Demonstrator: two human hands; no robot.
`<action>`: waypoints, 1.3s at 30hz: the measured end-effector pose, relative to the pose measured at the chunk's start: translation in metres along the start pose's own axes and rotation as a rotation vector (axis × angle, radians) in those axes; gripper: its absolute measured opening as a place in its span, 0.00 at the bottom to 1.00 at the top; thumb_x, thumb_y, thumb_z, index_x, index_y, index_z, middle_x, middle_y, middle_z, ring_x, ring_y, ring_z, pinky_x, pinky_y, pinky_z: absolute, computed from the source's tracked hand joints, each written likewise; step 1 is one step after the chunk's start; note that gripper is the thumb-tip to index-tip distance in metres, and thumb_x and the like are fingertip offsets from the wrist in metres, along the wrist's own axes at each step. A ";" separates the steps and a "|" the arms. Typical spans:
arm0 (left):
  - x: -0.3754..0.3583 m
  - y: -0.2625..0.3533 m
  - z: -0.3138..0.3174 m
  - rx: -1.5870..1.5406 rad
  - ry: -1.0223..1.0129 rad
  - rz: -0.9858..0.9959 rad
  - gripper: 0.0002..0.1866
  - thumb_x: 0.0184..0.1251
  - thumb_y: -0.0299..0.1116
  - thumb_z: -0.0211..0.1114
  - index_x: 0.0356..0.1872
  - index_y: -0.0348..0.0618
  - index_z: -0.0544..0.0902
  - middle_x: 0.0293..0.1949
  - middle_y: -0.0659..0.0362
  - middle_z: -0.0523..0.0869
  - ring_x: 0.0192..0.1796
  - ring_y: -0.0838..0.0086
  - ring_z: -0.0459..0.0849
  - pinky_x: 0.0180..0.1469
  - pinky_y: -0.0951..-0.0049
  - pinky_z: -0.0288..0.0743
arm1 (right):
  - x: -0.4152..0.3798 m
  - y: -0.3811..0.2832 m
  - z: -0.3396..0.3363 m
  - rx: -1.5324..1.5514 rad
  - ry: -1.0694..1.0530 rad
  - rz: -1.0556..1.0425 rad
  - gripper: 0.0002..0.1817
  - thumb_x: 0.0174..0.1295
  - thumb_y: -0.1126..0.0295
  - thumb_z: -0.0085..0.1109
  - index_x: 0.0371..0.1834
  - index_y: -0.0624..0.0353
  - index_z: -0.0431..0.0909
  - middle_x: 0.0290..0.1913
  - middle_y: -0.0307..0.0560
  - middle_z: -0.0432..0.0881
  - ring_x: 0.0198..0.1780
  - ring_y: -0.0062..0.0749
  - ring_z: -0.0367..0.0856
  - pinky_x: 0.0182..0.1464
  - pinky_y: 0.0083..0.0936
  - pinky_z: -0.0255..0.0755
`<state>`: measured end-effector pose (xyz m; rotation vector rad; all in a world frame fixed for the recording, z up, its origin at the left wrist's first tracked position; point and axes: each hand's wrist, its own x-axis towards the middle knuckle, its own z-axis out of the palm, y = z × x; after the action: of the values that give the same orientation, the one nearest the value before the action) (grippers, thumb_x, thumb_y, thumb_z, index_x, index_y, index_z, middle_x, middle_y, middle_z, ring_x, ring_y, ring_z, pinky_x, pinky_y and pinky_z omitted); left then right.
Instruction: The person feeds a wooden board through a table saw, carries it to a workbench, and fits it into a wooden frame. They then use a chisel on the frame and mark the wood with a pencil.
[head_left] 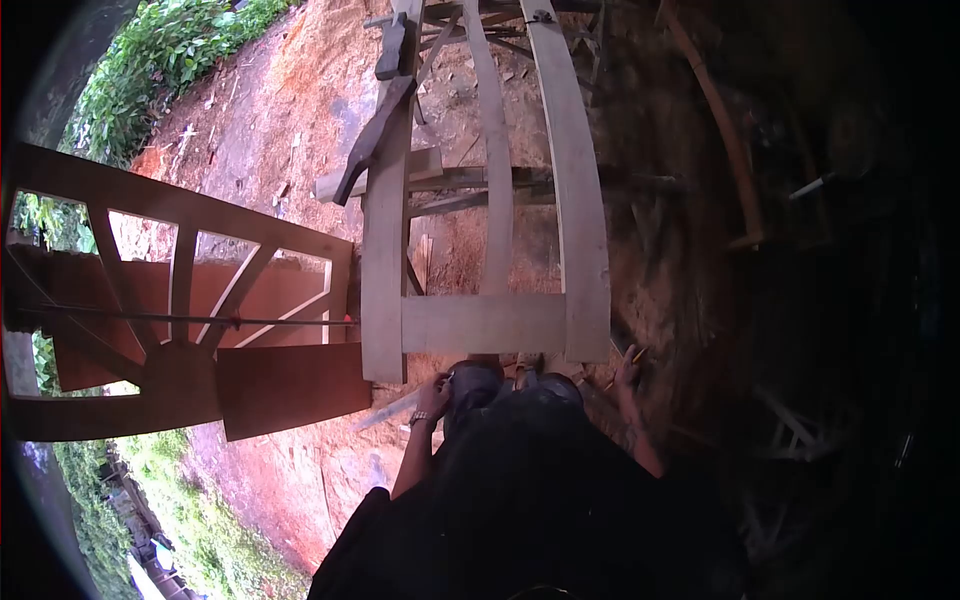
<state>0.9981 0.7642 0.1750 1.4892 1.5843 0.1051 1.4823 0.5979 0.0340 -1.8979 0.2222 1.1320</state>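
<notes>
My left hand (432,397), with a band at its wrist, is low beside my left thigh, just below the near end of a wooden frame. Its fingers look curled, and whatever they may hold is too small to make out. My right hand (627,374) is right of the frame's near corner, its fingers closed on a thin yellow pencil (640,354). In front of me lies the pale wooden frame (484,325), with two long side rails, a middle strip and a near crosspiece. Neither hand visibly touches it.
A dark-handled tool (376,140) and a hand plane (391,48) rest on the left rail. A brown wooden panel (180,375) with radiating slats stands at left. Trestle bars (455,180) run under the frame. A curved timber (720,125) is at right, above shavings-strewn ground.
</notes>
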 end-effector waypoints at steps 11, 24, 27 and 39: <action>0.223 0.102 -0.014 0.099 -0.056 0.555 0.14 0.68 0.31 0.58 0.52 0.43 0.82 0.45 0.46 0.85 0.47 0.52 0.85 0.50 0.58 0.78 | -0.031 -0.027 0.033 0.113 0.195 0.079 0.37 0.64 0.27 0.43 0.52 0.50 0.77 0.29 0.37 0.79 0.26 0.35 0.76 0.29 0.34 0.72; 0.341 0.057 0.013 0.102 -0.904 0.236 0.32 0.71 0.61 0.55 0.55 0.40 0.83 0.47 0.51 0.88 0.50 0.66 0.85 0.53 0.65 0.76 | -0.068 -0.002 0.109 0.399 0.450 0.261 0.39 0.64 0.27 0.43 0.54 0.51 0.77 0.31 0.37 0.82 0.28 0.38 0.78 0.32 0.37 0.74; 0.350 0.062 0.019 0.143 -0.967 0.166 0.33 0.73 0.61 0.55 0.59 0.40 0.81 0.52 0.54 0.87 0.55 0.70 0.82 0.59 0.67 0.72 | -0.053 -0.002 0.112 0.508 0.440 0.290 0.44 0.62 0.25 0.42 0.67 0.50 0.69 0.55 0.42 0.80 0.51 0.47 0.79 0.53 0.49 0.74; 0.345 0.062 0.025 0.183 -0.943 0.084 0.22 0.76 0.51 0.53 0.53 0.44 0.83 0.38 0.56 0.88 0.39 0.69 0.84 0.44 0.64 0.75 | -0.049 -0.012 0.138 0.792 0.333 0.217 0.44 0.65 0.25 0.29 0.71 0.43 0.67 0.70 0.39 0.70 0.68 0.42 0.68 0.66 0.47 0.66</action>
<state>1.1171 1.0506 0.0108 1.4169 0.7737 -0.6254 1.3752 0.6970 0.0534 -1.3397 0.9335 0.6901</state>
